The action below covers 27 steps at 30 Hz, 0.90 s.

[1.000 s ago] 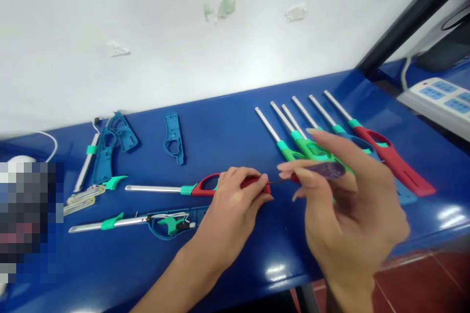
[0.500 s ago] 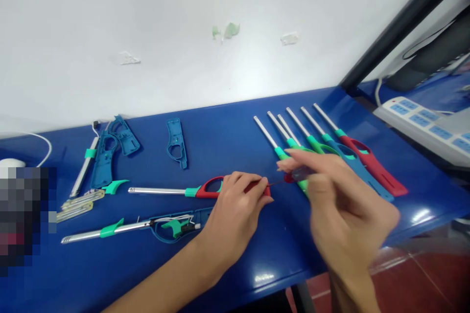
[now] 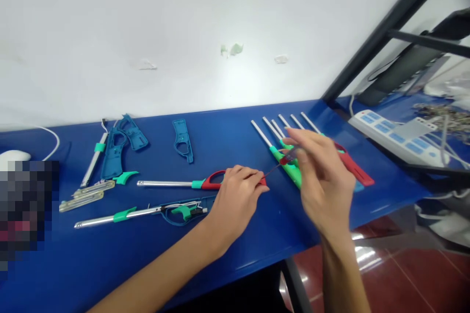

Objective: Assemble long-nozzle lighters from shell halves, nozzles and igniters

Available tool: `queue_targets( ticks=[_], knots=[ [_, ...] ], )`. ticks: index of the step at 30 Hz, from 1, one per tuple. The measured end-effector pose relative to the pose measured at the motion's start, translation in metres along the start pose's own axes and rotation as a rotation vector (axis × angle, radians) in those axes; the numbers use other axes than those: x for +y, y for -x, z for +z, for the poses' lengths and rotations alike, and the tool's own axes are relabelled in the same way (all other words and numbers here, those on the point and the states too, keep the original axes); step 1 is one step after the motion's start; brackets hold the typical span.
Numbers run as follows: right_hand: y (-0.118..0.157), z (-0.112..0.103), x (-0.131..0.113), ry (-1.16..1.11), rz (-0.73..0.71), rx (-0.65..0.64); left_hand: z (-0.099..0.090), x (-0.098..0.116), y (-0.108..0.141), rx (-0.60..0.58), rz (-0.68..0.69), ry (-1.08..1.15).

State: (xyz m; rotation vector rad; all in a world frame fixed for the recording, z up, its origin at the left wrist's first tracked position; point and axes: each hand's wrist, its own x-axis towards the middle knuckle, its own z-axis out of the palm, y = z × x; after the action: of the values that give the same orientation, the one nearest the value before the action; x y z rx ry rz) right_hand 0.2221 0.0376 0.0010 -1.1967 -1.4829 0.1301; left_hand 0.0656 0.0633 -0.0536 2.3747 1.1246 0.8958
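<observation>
My left hand (image 3: 238, 200) is closed over the red handle of a long-tubed gas lighter (image 3: 167, 184), pressing it to the blue table. Between the thumb and fingers of my right hand (image 3: 325, 181) is a small screwdriver (image 3: 289, 157) with a red and clear handle. Its thin shaft slants down to the handle's end beside my left fingertips; the exact contact point is hidden. Nearer me lies an opened lighter (image 3: 101, 221) with its tube, green trigger and wires in a blue half-shell. Just beyond my right hand, green lighters (image 3: 293, 172) lie partly covered.
Blue half-shells (image 3: 112, 156) (image 3: 182, 139), a loose metal tube (image 3: 93, 161), clear fuel tanks (image 3: 82, 200) and a green trigger piece (image 3: 126, 176) lie at left. Toward the right are a red lighter (image 3: 358, 168), a power strip (image 3: 398, 137) and a black frame post (image 3: 370, 34).
The view has swung to the right. My right hand has risen slightly, its fingers shifted on the screwdriver, which now slants more steeply. My left hand still holds the red lighter down.
</observation>
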Motion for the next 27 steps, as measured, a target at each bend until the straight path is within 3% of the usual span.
queue_targets(
  ticks=[5, 10, 15, 21, 27],
  knots=[
    [-0.002, 0.008, -0.009, -0.041, -0.013, -0.013, -0.001, -0.001, -0.002, -0.028, 0.008, -0.019],
    [-0.001, 0.013, -0.014, -0.069, -0.034, -0.152, -0.003, 0.001, -0.002, -0.047, 0.002, -0.027],
    [0.003, 0.011, -0.010, -0.068, -0.001, -0.040, -0.004, 0.002, -0.002, -0.076, 0.002, -0.021],
    [0.004, 0.007, -0.010, -0.114, -0.016, -0.136, -0.004, 0.001, -0.002, -0.091, -0.004, -0.016],
    [0.006, 0.008, 0.000, -0.124, -0.018, -0.037, -0.005, 0.000, -0.002, -0.118, -0.020, -0.006]
  ],
)
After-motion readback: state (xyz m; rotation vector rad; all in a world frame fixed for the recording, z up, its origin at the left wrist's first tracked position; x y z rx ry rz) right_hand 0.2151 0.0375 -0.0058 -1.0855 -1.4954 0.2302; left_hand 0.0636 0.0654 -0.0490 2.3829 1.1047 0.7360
